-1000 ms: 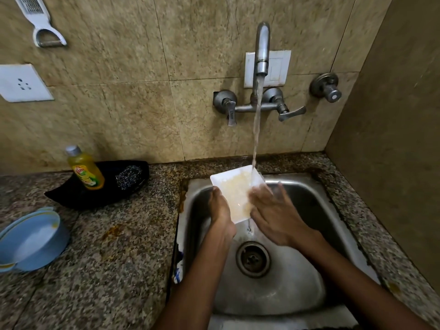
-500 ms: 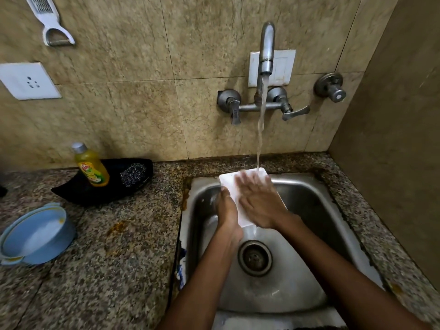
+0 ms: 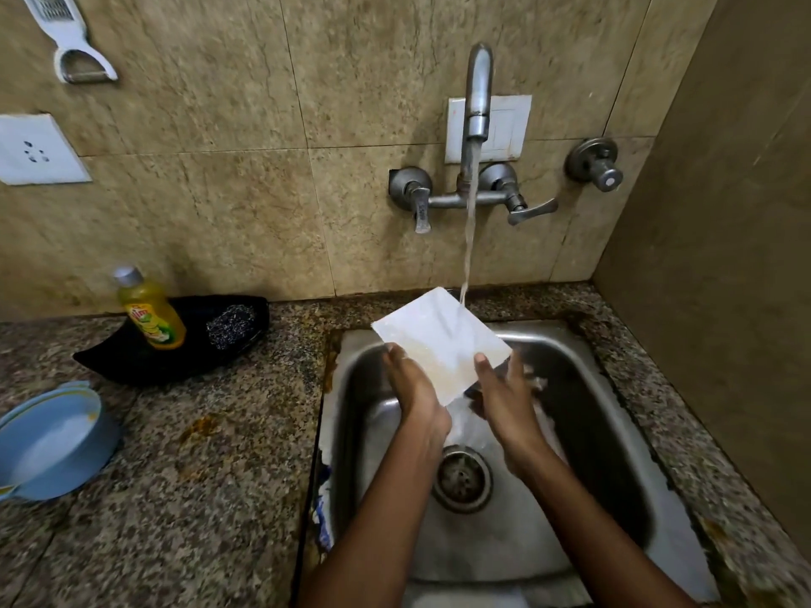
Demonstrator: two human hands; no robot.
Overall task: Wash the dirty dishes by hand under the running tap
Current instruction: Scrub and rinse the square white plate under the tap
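Both hands, left hand (image 3: 412,388) and right hand (image 3: 504,388), grip white square plate (image 3: 439,340) under tap stream (image 3: 468,239), over sink (image 3: 614,432); blue bowl (image 3: 52,441) holds water.

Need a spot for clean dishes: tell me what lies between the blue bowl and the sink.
Head view: only stained counter between blue bowl and sink.

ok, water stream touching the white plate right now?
Touching. The head view shows the stream from the tap landing on the far edge of the white plate, with no gap.

Right hand (image 3: 504,388) off the white plate's (image 3: 439,340) face, now apparently gripping its edge.
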